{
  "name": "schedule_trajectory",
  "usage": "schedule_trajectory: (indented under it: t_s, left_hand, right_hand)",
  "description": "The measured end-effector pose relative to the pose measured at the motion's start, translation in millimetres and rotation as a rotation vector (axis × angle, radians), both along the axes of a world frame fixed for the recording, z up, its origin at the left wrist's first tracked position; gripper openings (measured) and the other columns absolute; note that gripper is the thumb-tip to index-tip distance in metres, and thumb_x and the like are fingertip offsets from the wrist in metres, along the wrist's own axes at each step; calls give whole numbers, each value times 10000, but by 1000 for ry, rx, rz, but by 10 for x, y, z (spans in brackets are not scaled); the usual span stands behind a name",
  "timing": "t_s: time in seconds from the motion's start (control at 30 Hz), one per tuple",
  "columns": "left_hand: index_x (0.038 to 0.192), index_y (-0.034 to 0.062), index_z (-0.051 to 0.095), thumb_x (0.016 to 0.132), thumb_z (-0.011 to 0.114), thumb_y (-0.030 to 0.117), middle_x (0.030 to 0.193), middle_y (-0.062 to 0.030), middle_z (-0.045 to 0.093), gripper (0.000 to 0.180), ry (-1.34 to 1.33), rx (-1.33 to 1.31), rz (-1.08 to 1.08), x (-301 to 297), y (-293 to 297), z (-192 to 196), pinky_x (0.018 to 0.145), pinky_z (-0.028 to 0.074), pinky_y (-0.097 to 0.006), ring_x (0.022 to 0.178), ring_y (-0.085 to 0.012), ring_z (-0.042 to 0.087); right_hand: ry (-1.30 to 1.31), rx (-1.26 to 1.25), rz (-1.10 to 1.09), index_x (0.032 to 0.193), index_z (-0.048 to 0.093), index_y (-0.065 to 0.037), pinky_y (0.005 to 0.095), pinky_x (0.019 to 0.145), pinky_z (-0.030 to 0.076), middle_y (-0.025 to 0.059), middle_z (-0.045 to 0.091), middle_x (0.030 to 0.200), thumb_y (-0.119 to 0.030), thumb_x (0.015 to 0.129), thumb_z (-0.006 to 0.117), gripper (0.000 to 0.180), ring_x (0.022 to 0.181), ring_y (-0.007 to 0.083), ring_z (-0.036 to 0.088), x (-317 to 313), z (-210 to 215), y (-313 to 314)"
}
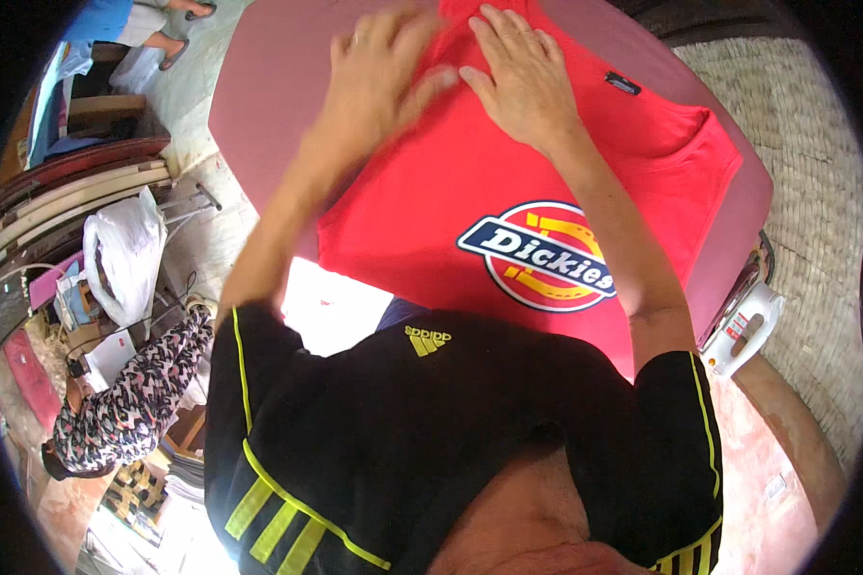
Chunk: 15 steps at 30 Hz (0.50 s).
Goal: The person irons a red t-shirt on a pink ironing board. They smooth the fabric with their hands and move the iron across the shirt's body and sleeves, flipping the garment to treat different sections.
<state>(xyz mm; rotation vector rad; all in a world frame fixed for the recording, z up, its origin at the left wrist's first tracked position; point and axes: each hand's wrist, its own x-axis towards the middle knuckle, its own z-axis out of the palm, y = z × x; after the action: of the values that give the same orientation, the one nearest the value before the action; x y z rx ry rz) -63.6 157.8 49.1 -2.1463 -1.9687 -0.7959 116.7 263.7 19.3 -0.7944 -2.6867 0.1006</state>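
A red sleeveless shirt (403, 225) with a round printed emblem on its front lies spread over a board with a dusty-pink cover (268, 86). My right hand (525, 86) rests flat on the upper part of the shirt, fingers stretched out and slightly apart. Beside it on the left, my left hand (379, 81) is spread over the shirt's edge, its fingers partly smeared by motion; whether it touches the cloth I cannot tell. Neither hand holds anything. Inside the shirt's neckline a small black label (622, 83) shows.
A white clothes iron (741, 331) stands at the board's right end. Woven matting (777, 125) covers the area beyond. To the left, a person in patterned clothes (153, 393) sits near a white plastic bag (125, 254). Another person's legs (153, 34) show at the far left.
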Motion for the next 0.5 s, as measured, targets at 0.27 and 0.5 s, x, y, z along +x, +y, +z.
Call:
schedule_trajectory:
  t_s: [0.27, 0.5]
  left_hand:
    - [1501, 179, 390, 995, 412, 534, 1567, -108, 334, 619, 121, -273, 190, -2, -910, -443, 1156, 169, -593, 1455, -373, 268]
    - [1541, 113, 219, 839, 681, 586, 1532, -166, 338, 964, -1835, -75, -350, 510, -699, 2, 1139, 348, -415, 1418, -328, 344]
  right_hand:
    - [8, 103, -21, 1376, 494, -17, 463, 1144, 297, 161, 443, 1476, -344, 976, 550, 520, 1396, 307, 383, -62, -117, 7]
    - [1382, -1848, 429, 1354, 533, -56, 430, 1034, 437, 147, 561, 1328, -417, 1033, 426, 494, 1283, 292, 497, -263, 655, -748]
